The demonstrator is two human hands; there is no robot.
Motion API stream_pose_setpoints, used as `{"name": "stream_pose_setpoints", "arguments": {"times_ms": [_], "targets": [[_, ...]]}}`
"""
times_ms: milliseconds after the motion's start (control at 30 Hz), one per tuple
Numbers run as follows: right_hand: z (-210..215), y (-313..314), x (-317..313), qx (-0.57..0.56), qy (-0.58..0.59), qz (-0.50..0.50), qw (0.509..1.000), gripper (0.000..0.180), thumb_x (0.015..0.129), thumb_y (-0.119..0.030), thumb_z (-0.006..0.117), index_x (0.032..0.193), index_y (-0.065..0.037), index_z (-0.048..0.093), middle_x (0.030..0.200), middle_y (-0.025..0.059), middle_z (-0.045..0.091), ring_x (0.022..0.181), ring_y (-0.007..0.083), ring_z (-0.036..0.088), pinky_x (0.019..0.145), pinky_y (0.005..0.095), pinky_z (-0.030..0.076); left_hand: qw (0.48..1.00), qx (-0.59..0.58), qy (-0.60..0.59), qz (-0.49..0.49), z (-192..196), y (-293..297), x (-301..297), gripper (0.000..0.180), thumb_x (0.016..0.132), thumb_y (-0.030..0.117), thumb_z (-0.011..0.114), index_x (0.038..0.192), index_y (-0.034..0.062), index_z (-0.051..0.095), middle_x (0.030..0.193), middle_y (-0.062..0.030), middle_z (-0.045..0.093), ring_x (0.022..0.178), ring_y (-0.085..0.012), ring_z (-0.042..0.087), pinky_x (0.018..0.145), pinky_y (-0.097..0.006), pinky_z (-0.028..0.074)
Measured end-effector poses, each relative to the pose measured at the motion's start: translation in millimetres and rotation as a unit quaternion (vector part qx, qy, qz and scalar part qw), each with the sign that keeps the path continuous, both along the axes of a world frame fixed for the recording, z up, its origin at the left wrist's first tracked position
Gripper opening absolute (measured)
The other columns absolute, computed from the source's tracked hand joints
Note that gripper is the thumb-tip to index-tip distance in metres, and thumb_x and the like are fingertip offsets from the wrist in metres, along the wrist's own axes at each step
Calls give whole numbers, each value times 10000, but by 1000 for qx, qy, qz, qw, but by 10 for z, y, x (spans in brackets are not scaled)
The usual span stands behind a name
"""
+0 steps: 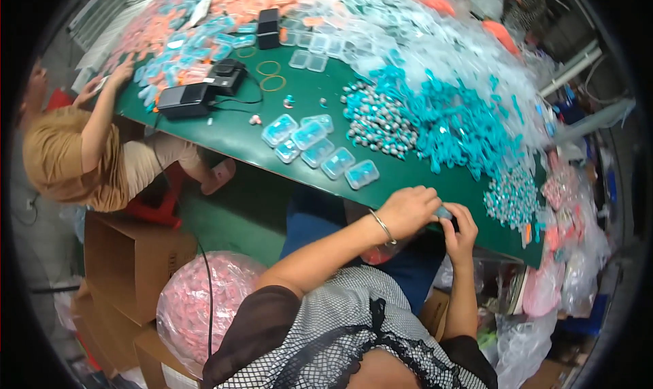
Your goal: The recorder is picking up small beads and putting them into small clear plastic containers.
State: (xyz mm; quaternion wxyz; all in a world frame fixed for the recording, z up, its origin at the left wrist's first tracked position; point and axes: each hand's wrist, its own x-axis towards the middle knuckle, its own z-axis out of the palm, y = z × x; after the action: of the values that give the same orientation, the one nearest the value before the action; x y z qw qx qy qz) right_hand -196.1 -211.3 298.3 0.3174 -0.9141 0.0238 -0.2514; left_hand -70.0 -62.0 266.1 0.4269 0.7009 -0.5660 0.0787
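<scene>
My left hand point(409, 211) and my right hand point(461, 230) meet at the near edge of the green table point(231, 127). Between their fingers sits a small clear plastic case point(445, 213) with something teal inside; both hands pinch it. A thin bangle circles my left wrist. Just beyond my hands lie several closed clear cases with teal contents point(313, 144). Further right is a heap of teal cord pieces point(452, 123) and a pile of small grey-and-teal parts point(377, 120).
Another person in a tan shirt point(71, 154) sits at the left, an arm reaching onto the table. Black devices point(185, 100) with cables, rubber bands and empty clear cases point(307, 60) lie on the table. A bag of pink items point(201, 300) and cardboard boxes point(129, 260) stand on the floor.
</scene>
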Motion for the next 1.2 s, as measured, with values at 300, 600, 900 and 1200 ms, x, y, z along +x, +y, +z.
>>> {"name": "stream_pose_setpoints", "arguments": {"times_ms": [300, 600, 900, 1200], "targets": [[257, 190, 144, 16, -75, 77, 994, 217, 796, -74, 743, 992, -3, 682, 925, 133, 679, 813, 285, 657, 720, 361, 527, 991, -68, 110, -46, 405, 391, 76, 203, 827, 198, 720, 933, 39, 654, 855, -109, 598, 747, -324, 621, 628, -411, 503], [315, 322, 257, -15, -77, 89, 993, 407, 791, -81, 748, 1177, -20, 634, 1155, 160, 655, 1066, 325, 634, 909, 393, 515, 989, -40, -8, 140, 576, 910, 268, 255, 798, 93, 753, 1028, 24, 668, 978, -141, 625, 818, -297, 646, 685, -362, 532], [239, 14, 624, -38, -93, 4, 995, 201, 814, 7, 668, 1010, -35, 690, 1015, 130, 675, 932, 302, 642, 821, 380, 510, 931, 91, -114, 333, 441, 1298, 497, 302, 765, 220, 741, 1015, 89, 632, 1093, -65, 601, 1044, -287, 548, 855, -421, 392], [575, -86, 2310, -313, -129, -23, 941, 442, 831, -23, 592, 1263, -118, 593, 1246, 58, 619, 1204, 297, 521, 1024, 589, 318, 948, 30, -105, 300, 439, 982, 392, 224, 758, 190, 750, 940, 110, 645, 1079, -51, 613, 1065, -289, 548, 904, -444, 371]]}}
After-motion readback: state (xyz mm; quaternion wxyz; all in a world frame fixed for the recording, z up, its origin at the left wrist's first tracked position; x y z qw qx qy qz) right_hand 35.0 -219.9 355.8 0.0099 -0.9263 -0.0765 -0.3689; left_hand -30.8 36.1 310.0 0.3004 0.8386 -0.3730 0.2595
